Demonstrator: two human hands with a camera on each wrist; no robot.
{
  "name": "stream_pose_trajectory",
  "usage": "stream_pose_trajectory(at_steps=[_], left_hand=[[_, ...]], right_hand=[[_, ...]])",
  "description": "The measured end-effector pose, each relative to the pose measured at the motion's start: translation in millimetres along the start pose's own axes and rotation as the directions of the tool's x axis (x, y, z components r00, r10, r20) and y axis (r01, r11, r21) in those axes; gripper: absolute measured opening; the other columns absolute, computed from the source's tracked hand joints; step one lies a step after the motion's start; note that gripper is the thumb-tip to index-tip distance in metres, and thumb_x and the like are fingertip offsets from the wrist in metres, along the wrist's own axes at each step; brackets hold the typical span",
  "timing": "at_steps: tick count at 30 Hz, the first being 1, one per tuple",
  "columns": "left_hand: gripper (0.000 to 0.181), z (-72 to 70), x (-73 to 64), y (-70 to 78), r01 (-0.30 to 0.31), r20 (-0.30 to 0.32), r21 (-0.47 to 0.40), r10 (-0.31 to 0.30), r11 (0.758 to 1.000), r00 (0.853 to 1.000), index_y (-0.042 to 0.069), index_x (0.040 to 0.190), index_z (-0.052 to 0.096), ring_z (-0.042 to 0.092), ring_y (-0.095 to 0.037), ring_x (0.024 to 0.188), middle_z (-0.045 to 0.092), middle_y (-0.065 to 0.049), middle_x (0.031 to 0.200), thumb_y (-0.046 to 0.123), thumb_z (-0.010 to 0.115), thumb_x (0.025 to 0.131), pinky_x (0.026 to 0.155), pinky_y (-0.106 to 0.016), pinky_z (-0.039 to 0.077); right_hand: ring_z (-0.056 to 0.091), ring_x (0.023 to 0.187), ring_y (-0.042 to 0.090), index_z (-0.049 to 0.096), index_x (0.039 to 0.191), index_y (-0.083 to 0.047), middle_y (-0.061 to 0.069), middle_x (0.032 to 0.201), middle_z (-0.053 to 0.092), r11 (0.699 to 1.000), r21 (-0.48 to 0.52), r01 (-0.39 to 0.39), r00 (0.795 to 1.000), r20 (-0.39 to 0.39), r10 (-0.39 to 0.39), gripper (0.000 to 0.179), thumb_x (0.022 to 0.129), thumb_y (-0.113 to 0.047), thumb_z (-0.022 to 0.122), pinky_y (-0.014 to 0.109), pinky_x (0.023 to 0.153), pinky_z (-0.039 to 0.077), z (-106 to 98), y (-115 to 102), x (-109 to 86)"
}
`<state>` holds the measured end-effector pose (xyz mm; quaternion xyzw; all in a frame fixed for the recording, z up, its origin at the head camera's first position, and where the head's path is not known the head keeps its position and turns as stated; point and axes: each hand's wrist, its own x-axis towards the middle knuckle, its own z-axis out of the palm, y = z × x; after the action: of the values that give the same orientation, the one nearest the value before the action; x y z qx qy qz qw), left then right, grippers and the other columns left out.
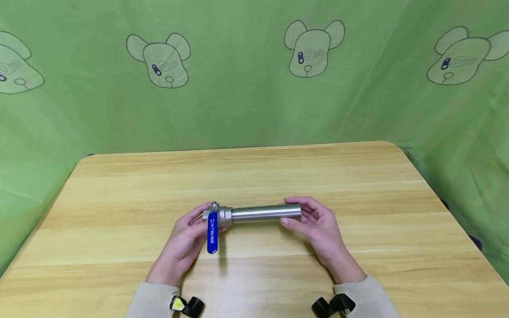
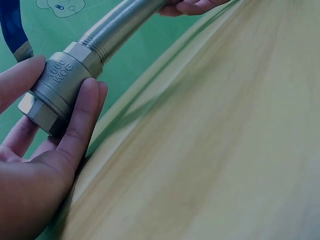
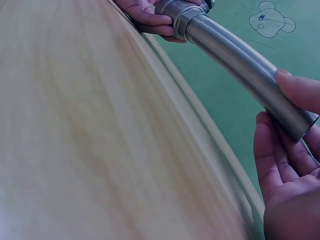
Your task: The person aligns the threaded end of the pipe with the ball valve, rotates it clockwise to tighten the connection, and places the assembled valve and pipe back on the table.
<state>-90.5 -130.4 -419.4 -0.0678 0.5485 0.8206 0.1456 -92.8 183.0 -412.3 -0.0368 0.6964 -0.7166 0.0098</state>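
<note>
A steel ball valve [image 1: 224, 216] with a blue lever handle [image 1: 212, 234] is joined to a smooth steel pipe [image 1: 262, 213]. The valve body [image 2: 62, 75] carries raised lettering, "1000 WOG", and the pipe's threads show where it enters the valve. My left hand [image 1: 184, 243] grips the valve between thumb and fingers. At the pipe's other end my right hand [image 1: 320, 227] holds it, thumb on one side and fingers beneath and behind. In the right wrist view the free end of the pipe [image 3: 300, 122] is plain and open. The lever points toward me.
Both hands hold the piece above a wood-grain table [image 1: 254, 176], where its shadow falls. Behind the table hangs a green cloth [image 1: 238, 110] printed with mouse-like heads. A black wrist device [image 1: 334, 304] sits at each pale sleeve [image 1: 367, 298].
</note>
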Motion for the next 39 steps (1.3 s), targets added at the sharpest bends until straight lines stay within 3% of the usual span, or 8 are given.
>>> stream_pose_trajectory(at_steps=[4,8,20,26,35,39], left_hand=[[0.070,-0.7,-0.6,0.8,-0.002,0.008,-0.004,0.002,1.000,1.000,-0.004,0.160,0.040,0.076,-0.015,0.114,0.076,-0.008,0.132,-0.008,0.062,0.093,0.109,-0.033,0.062],[0.068,-0.7,-0.2,-0.2,-0.011,0.016,-0.029,0.012,1.000,1.000,-0.006,0.159,0.039,0.075,-0.014,0.114,0.077,-0.003,0.127,-0.008,0.061,0.095,0.109,-0.035,0.062],[0.062,0.6,-0.7,1.2,-0.013,0.013,-0.046,0.013,0.999,1.000,-0.007,0.160,0.037,0.077,-0.016,0.113,0.075,-0.012,0.132,-0.003,0.058,0.102,0.107,-0.037,0.064],[0.061,-1.3,-2.2,1.3,0.000,0.014,-0.014,0.000,1.000,1.000,-0.005,0.161,0.038,0.076,-0.017,0.113,0.072,-0.013,0.138,0.001,0.059,0.103,0.107,-0.036,0.063],[0.061,-1.4,-2.2,1.0,-0.014,0.022,-0.004,0.014,1.000,1.000,-0.005,0.160,0.039,0.077,-0.017,0.112,0.074,-0.011,0.134,0.002,0.059,0.103,0.106,-0.036,0.064],[0.061,-1.2,-2.8,0.9,-0.015,0.020,-0.002,0.015,1.000,1.000,-0.005,0.160,0.040,0.077,-0.018,0.113,0.072,-0.013,0.137,0.003,0.060,0.103,0.107,-0.036,0.064]], right_hand=[[0.069,0.125,0.016,0.061,0.139,0.004,0.000,0.132,0.075,0.998,0.026,0.057,0.997,0.049,-0.059,0.063,0.080,0.013,0.083,0.020,0.111,0.057,-0.9,1.0,0.5],[0.068,0.126,0.015,0.060,0.140,0.005,0.000,0.134,0.073,0.997,0.052,0.057,0.997,0.056,-0.060,0.066,0.078,0.017,0.080,0.020,0.111,0.057,-1.2,0.5,-0.3],[0.072,0.102,0.013,0.074,0.118,-0.006,-0.001,0.113,0.076,0.995,0.099,-0.010,1.000,0.002,0.010,0.044,0.080,0.014,0.082,0.023,0.095,0.065,-0.2,-2.0,0.1],[0.072,0.100,0.011,0.073,0.118,-0.004,-0.001,0.111,0.076,0.995,0.091,-0.027,1.000,-0.004,0.028,0.043,0.080,0.013,0.084,0.022,0.091,0.066,0.4,-1.1,-1.6],[0.072,0.099,0.012,0.072,0.119,-0.001,-0.001,0.110,0.076,0.997,0.073,-0.034,0.999,-0.016,0.036,0.044,0.079,0.012,0.084,0.022,0.090,0.066,-0.3,-1.6,-0.8],[0.073,0.093,0.013,0.071,0.119,0.002,-0.001,0.104,0.078,0.997,0.028,-0.067,0.996,-0.053,0.068,0.036,0.085,0.004,0.085,0.023,0.085,0.067,3.1,-3.9,-1.8]])
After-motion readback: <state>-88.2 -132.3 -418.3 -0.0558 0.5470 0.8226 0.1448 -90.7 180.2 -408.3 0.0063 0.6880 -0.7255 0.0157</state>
